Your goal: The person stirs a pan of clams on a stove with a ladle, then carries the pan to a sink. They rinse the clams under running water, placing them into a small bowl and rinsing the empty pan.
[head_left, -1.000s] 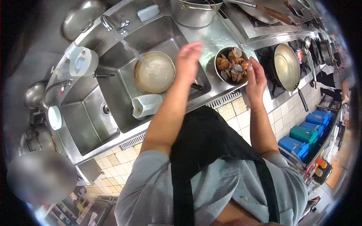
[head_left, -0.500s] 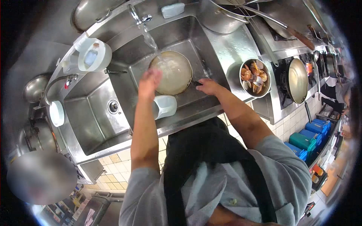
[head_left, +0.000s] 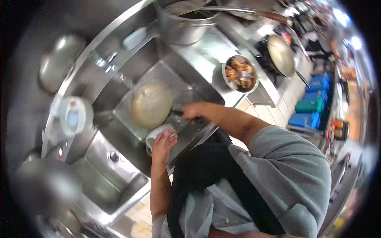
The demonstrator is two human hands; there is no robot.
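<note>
My right hand [head_left: 192, 111] is closed round the dark handle [head_left: 177, 111] of a round frying pan [head_left: 152, 105] in the large sink basin. Cloudy water shows in the pan. At the pan's near edge, my left hand [head_left: 164, 146] has its fingers curled over a white plastic jug [head_left: 152, 137]; motion blur softens the grip. Water [head_left: 121, 77] runs from the faucet [head_left: 104, 62] toward the pan.
A pot of shellfish [head_left: 240, 74] stands on the counter to the right, with another pan [head_left: 281, 55] on the stove beyond. A big stockpot [head_left: 184, 29] is at the back. To the left are a white tub [head_left: 81, 115] and a second basin [head_left: 93, 180].
My left hand has come down from above the pan to the white jug, which now sits at a different angle. The view has turned; my right hand stays on the pan handle.
</note>
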